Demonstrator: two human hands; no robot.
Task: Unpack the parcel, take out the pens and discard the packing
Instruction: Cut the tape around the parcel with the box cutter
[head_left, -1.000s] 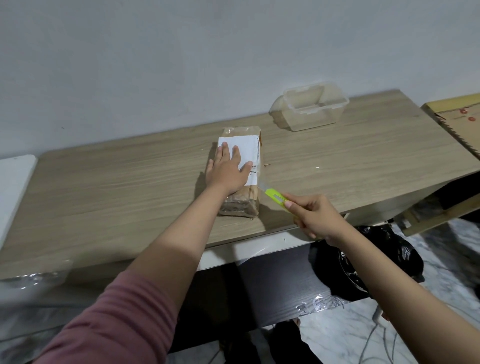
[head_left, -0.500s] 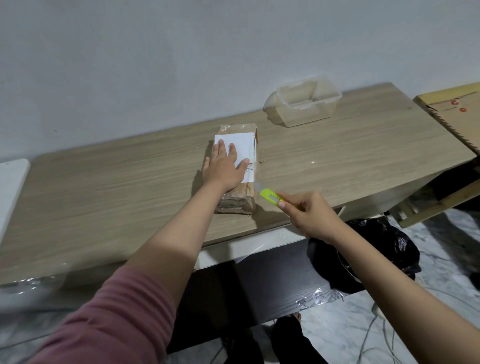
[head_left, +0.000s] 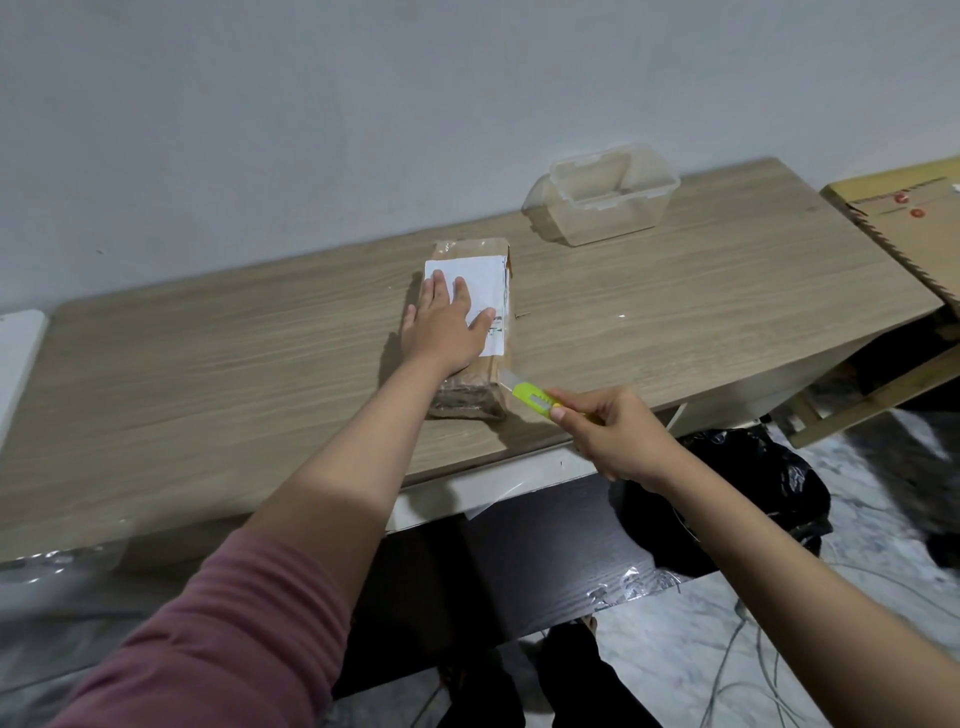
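The left hand (head_left: 448, 327) lies flat on the taped parcel (head_left: 475, 332), steadying it; the right hand (head_left: 615, 435), at 4 o'clock, grips a yellow-green box cutter (head_left: 535, 399) against its edge.

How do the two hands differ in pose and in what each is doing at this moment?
The left hand lies flat, fingers straight, pressing on the parcel; the right hand is curled round the yellow-green cutter. The left rests over the table; the right hovers at its front edge. Both work on the parcel.
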